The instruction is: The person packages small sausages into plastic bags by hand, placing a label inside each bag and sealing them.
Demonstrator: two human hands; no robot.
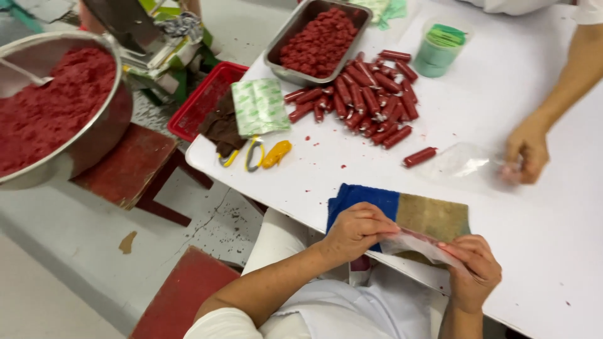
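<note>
The left hand (pixel 357 229) and right hand (pixel 472 267) pinch the two ends of a clear plastic bag (pixel 419 243), fingers closed on its film. The bag is thin, see-through and crumpled, with a pinkish tint; whether anything is inside it cannot be told. Its long axis runs from the left hand down and rightward to the right hand, slanting slightly toward the person. It hangs just over the near edge of the white table (pixel 553 226), above a cloth (pixel 402 210) that is blue on its left part and tan on its right.

Left of the cloth, far off the table, stands a large metal bowl (pixel 94 132) of red mince. Up and left of the cloth lie yellow-handled scissors (pixel 264 154). Above the cloth lies a pile of red sausages (pixel 367 100), with a metal tray (pixel 295 37) of mince beyond it. Right of the cloth, another person's hand (pixel 526 150) grips a second clear bag (pixel 468 164).
</note>
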